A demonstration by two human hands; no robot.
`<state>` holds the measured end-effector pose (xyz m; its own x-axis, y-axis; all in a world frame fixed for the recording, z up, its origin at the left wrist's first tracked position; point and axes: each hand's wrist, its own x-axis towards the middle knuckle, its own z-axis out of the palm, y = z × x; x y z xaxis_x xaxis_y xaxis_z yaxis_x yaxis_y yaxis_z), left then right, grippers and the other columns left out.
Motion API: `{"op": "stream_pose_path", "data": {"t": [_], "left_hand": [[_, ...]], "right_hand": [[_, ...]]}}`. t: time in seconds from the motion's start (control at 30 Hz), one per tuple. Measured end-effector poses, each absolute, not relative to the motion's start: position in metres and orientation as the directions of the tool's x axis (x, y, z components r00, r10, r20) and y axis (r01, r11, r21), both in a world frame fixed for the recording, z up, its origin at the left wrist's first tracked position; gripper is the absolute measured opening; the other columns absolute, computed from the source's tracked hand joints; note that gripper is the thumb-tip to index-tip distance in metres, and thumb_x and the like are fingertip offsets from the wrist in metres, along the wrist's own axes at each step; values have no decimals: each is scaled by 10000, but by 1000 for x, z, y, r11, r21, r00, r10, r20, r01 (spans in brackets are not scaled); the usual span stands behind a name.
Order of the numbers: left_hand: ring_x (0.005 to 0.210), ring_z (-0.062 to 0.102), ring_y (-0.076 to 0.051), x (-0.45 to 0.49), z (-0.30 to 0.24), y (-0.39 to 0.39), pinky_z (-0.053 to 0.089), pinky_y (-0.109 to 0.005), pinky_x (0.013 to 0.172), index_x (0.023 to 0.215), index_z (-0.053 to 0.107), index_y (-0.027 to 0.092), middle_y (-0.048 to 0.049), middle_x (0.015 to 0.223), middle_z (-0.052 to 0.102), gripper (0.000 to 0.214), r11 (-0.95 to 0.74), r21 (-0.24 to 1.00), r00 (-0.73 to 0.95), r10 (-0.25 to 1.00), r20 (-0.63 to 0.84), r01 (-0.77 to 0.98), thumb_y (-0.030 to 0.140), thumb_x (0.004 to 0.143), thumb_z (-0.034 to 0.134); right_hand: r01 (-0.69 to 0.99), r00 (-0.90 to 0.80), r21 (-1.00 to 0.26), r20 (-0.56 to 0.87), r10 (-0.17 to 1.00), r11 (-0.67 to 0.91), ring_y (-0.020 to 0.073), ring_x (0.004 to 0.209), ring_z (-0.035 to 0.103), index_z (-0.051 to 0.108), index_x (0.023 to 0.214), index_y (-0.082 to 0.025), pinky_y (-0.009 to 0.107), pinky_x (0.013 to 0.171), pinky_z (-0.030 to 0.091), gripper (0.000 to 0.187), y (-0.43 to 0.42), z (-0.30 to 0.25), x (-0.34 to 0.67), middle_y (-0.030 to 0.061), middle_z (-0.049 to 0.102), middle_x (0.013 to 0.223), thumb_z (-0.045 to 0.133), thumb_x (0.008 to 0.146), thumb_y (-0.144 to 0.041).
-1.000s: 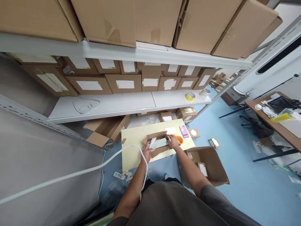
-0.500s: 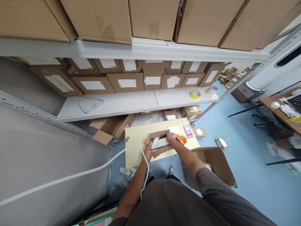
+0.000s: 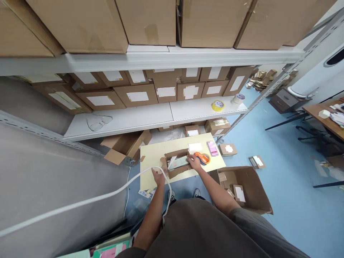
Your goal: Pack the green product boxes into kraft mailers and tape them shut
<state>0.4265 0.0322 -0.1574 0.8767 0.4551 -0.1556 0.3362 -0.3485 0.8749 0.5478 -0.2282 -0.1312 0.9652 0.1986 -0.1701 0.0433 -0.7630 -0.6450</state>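
Observation:
A small open cardboard box (image 3: 176, 163) lies on a pale yellow table (image 3: 153, 154), with flat grey-green and white items inside it. My right hand (image 3: 194, 162) rests on the box's right end, fingers curled at its edge, right beside an orange tape dispenser (image 3: 202, 157). My left hand (image 3: 158, 175) is off the box, just left of its near corner, over the table beside a white cable (image 3: 113, 192); its fingers are too small to read. A white label sheet (image 3: 195, 147) and a pink packet (image 3: 213, 148) lie behind the dispenser.
An open carton (image 3: 245, 190) with small boxes stands on the blue floor at my right. Shelving (image 3: 150, 118) ahead holds labelled cartons, glasses (image 3: 98, 122) and a yellow tape roll (image 3: 217, 105). Flattened cardboard (image 3: 123, 145) lies left of the table. A desk (image 3: 329, 120) stands far right.
My left hand has come off the box's left end and drawn back to the left. My right hand has shifted along the box's right end. The view has tilted and swung slightly.

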Motion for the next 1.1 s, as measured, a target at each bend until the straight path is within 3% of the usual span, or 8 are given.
{"op": "stream_pose_path", "data": {"t": [0.13,0.27,0.47,0.57,0.73,0.87,1.0,1.1], "left_hand": [[1338,691,-340,438,-150,27,564,-520,1122,1553,548,231,-169,1452,705,664,-176,861,808,474,-351,477,467,951,697],[1561,471,-376,453,-142,28,453,-500,1241,1564,562,226,-162,1652,538,831,-346,859,919,249,-304,378,530,832,814],[1660,134,-503,453,-153,30,269,-619,1308,1605,499,178,-269,1782,240,1383,-653,717,942,-17,-335,243,434,361,1048],[1655,152,-510,451,-161,32,266,-629,1304,1560,549,160,-275,1773,263,1276,-675,720,958,-67,-277,161,438,409,1024],[1585,428,-391,455,-160,37,378,-527,1278,1343,742,213,-184,1623,564,657,-582,787,969,9,-246,205,613,822,758],[1421,621,-330,458,-151,26,459,-486,1216,1322,750,248,-120,1453,716,492,-588,758,959,199,-203,282,541,935,667],[1479,550,-365,466,-139,10,490,-473,1166,1612,489,197,-199,1650,519,769,-637,640,879,457,-136,430,382,909,741],[1545,458,-386,481,-127,13,498,-437,1143,1707,295,188,-223,1787,267,1047,-686,601,898,417,-138,411,293,815,833]], "right_hand": [[261,898,-640,-113,425,-722,259,1515,544,605,1549,-193,463,1231,464,576,-238,-144,528,150,601,1596,586,979,-277],[355,830,-592,-156,535,-724,238,1585,447,501,1631,-197,510,1293,366,615,-250,-142,528,157,504,1674,528,1034,-346],[407,724,-517,-320,611,-753,316,1607,401,503,1629,-232,468,1276,381,869,-256,-122,534,162,366,1757,727,913,-671],[430,704,-491,-342,622,-757,350,1580,441,547,1592,-226,478,1245,423,930,-256,-115,537,180,377,1748,826,828,-677],[384,798,-544,-211,565,-746,263,1419,636,733,1373,-258,360,1151,522,385,-253,-118,543,110,639,1567,626,1052,-443],[246,905,-549,-164,392,-799,280,1181,756,752,1297,-210,354,1028,586,315,-244,-131,542,135,785,1297,624,1047,-353],[212,959,-514,-55,278,-831,342,1379,627,563,1551,-166,437,1095,554,604,-233,-142,548,214,604,1543,687,972,-281],[302,935,-518,-1,353,-800,368,1547,446,415,1666,-197,511,1213,457,825,-232,-143,564,202,411,1714,731,905,-232]]}}
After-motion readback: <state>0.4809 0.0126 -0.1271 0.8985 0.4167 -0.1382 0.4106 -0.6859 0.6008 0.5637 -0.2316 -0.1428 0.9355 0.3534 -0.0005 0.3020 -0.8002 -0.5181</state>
